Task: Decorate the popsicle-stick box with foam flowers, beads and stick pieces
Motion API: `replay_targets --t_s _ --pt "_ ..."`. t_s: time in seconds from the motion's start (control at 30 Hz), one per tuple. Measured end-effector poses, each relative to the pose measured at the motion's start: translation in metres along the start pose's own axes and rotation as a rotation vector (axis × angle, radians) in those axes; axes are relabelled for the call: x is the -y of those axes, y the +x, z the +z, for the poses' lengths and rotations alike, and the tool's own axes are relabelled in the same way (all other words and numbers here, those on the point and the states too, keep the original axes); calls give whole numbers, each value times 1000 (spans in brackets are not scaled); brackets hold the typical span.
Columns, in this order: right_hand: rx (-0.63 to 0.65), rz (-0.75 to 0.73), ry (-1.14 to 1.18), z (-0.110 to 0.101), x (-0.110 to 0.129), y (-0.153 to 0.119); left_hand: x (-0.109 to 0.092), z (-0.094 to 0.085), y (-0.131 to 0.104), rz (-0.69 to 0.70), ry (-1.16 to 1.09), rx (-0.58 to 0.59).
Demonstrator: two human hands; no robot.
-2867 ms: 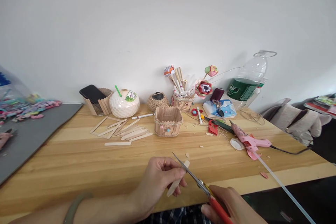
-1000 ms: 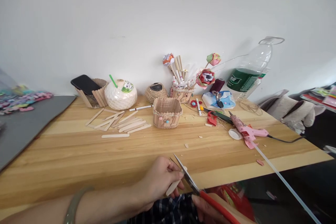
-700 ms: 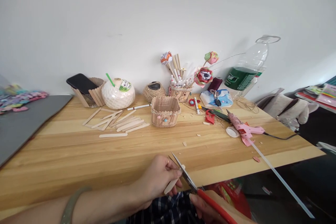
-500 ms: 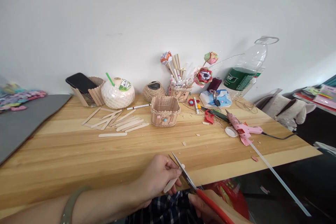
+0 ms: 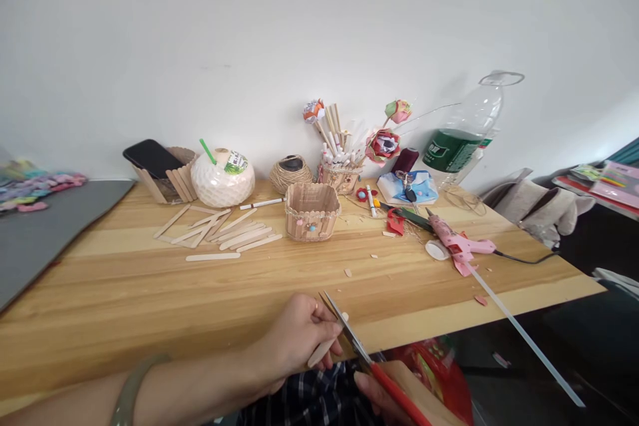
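Note:
At the table's front edge my left hand (image 5: 310, 329) pinches a pale wooden craft stick (image 5: 321, 351), whose rounded tip shows beyond the fingers. My right hand (image 5: 392, 389) is closed on the red handles of a pair of scissors (image 5: 355, 345). The slightly parted blades lie across the stick beside my left fingertips; whether they bite into it I cannot tell. Farther back stands a small basket built of craft sticks (image 5: 312, 216), trimmed with twine and beads. Left of it several loose craft sticks (image 5: 247, 236) are strewn over the wood.
A pink glue gun (image 5: 462, 246) with a long glue stick lies at the right. Along the wall stand a phone (image 5: 152, 158) in a stick holder, a coconut (image 5: 223, 180), a twine ball (image 5: 290, 176), a pen holder (image 5: 341, 176) and a large bottle (image 5: 462, 136). Wood scraps dot the table (image 5: 150, 299).
The view has shifted slightly, so everything sits a little farther left. Both hands keep their hold on stick and scissors, with hardly any visible movement.

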State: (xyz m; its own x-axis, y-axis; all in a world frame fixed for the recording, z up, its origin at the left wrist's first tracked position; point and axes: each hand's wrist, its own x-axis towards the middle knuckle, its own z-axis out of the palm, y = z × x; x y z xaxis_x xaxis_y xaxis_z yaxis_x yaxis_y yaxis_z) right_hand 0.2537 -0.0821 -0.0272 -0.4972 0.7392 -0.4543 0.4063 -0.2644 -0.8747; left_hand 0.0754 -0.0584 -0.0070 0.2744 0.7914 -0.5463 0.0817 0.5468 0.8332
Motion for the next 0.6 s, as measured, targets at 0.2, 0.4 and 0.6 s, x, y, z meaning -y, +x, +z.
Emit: replay_targets --t_s 0.2,0.4,0.6 --pt "-28 62 -177 1 -3 0 3 0 1 5 5 6" --pt "104 127 -13 -2 -2 1 5 -1 2 35 32 19" --pt "97 163 122 1 -1 0 6 -2 5 63 93 65"
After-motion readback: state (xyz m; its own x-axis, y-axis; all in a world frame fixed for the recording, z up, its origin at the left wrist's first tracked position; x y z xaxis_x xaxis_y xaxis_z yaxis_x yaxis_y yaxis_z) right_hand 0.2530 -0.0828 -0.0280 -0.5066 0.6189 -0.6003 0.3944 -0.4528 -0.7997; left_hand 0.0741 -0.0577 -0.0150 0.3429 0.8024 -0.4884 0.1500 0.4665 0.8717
